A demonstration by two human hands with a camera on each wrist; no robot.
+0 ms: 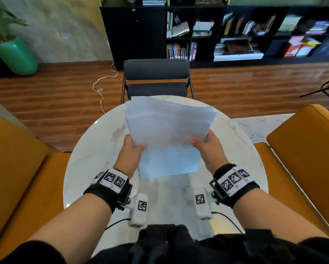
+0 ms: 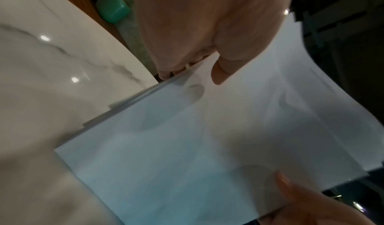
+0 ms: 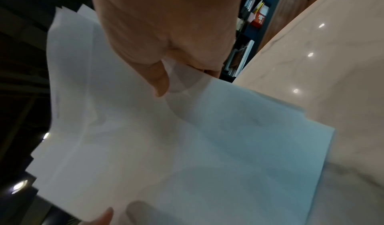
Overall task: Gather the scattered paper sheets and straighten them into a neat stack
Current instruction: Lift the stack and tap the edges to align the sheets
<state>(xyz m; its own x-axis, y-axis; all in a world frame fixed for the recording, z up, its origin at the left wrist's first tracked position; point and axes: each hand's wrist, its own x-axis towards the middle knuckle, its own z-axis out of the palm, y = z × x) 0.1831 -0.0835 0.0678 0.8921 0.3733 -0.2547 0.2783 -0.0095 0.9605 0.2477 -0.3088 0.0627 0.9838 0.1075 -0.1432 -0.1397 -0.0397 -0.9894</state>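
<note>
My left hand (image 1: 132, 149) and right hand (image 1: 207, 147) pinch the fanned paper sheets (image 1: 169, 130); I should loosen slightly and tap their edges on the surface (image 1: 95, 149).

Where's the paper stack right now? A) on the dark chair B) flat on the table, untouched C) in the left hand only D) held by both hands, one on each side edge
D: the left hand and right hand each pinch a side edge of the paper sheets, thumbs on top, holding them over the white marble table; the sheet edges are still fanned, not yet squared.
</note>
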